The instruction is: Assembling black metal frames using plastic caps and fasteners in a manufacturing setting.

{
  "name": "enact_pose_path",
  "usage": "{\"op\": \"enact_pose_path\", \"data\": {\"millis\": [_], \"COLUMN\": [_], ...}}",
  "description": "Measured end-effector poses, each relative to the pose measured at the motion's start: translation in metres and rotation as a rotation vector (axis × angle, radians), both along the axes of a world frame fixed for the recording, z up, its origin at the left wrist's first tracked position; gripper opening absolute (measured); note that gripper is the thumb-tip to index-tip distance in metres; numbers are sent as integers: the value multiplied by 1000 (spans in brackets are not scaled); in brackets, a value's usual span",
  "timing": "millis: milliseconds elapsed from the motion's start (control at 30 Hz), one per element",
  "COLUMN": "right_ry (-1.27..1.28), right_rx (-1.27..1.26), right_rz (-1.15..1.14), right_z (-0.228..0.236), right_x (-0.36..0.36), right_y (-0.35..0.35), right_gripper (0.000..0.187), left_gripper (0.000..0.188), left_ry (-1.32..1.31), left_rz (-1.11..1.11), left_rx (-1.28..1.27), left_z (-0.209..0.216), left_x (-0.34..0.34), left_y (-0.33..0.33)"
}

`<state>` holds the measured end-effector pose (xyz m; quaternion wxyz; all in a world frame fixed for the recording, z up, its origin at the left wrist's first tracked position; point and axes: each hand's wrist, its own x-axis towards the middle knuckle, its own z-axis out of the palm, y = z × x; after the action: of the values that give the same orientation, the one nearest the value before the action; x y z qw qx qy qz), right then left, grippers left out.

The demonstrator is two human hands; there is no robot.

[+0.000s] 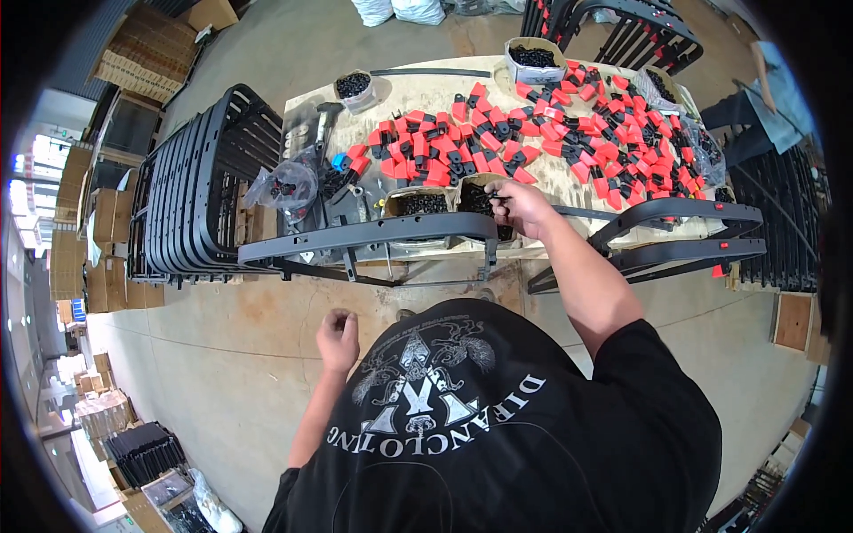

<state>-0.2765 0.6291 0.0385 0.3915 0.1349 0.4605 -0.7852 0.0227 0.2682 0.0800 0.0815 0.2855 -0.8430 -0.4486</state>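
Observation:
My right hand [522, 211] is over an open box of small black parts [474, 197] at the table's near edge. Its thumb and fingers are pinched together, with a small dark piece at their tips, too small to name. A second box of small black parts [421, 204] stands just to the left. Below the table edge, my left hand [338, 341] hangs apart from everything, fingers curled in; whatever may be inside them is hidden. Between the hands and the table, a black metal frame [373, 233] lies along the near edge, its right end close to my right hand.
Many red-and-black plastic pieces [426, 147] cover the table [311, 93]. A hammer [326, 120] and a plastic bag [289, 188] lie at left. Stacked black frames [182, 182] stand left, and more frames [684, 233] jut out at right. A person [773, 107] is at far right.

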Motion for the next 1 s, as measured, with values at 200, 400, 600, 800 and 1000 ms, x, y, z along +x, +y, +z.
{"op": "enact_pose_path", "data": {"millis": [200, 400, 600, 800, 1000], "right_ry": [-85, 40, 147, -56, -213], "right_rx": [-53, -32, 231, 486, 549], "right_rz": [41, -136, -288, -517, -634], "right_z": [22, 26, 36, 14, 16], "right_x": [15, 40, 123, 242, 303], "right_y": [4, 22, 55, 86, 64], "right_gripper": [12, 12, 24, 17, 16], "left_gripper": [16, 29, 41, 46, 32], "left_ry": [-50, -155, -95, -343, -366], "left_rz": [-336, -669, -925, -867, -978], "left_rx": [34, -164, -253, -439, -451], "left_z": [10, -2, -89, -121, -155], "left_x": [-85, -177, -256, -279, -293], "left_y": [40, 50, 61, 89, 74]}}
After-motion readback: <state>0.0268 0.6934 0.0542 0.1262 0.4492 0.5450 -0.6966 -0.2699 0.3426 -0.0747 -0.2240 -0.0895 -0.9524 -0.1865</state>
